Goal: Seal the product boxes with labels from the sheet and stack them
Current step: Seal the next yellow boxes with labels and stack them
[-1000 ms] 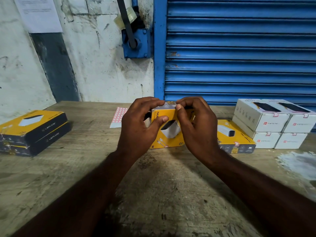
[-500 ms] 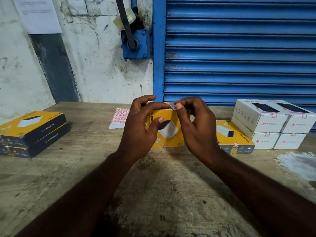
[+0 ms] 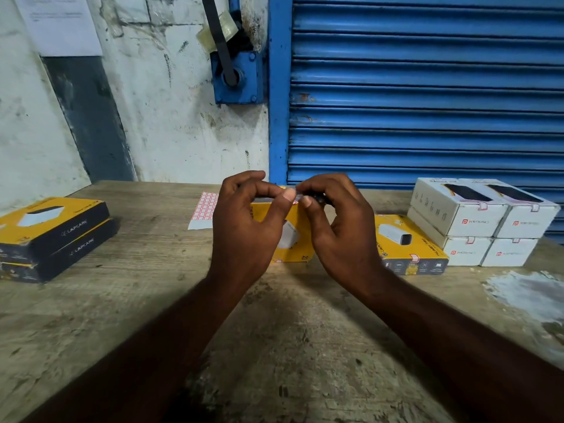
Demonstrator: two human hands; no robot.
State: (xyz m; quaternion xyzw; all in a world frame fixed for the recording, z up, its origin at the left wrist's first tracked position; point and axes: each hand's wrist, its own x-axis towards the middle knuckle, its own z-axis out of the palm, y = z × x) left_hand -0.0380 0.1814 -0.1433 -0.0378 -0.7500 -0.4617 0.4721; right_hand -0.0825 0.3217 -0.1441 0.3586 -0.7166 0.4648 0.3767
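Since a second ago both hands have let go of the sides of the yellow box [image 3: 293, 239] and come together over its top edge, and the box's front face is now more exposed between the palms. At that edge a small pale label [image 3: 297, 195] sits between the fingertips. The left hand [image 3: 247, 230] closes thumb and forefinger on it from one side, and the right hand [image 3: 341, 230] pinches it from the other, its remaining fingers curled. Whether the label already sticks to the box cannot be told.

The yellow box stands upright on the table [image 3: 274, 346], at its middle, directly behind the hands. Just beyond the left hand lies the label sheet [image 3: 203, 210] — white with rows of red-edged labels — flat on the wood. To the right a second yellow box [image 3: 409, 242] lies flat, with a red-edged label on its near edge. Touching it on the far right are four white boxes [image 3: 482, 222], stacked two on two, each with a label over its flap. Well apart at the left edge, two dark-sided boxes [image 3: 52, 236] with yellow tops lie one on the other.

Behind the table runs a blue roller shutter [image 3: 427, 87] and a scuffed white wall [image 3: 171, 117] — a paper notice [image 3: 61, 22] hangs on it.
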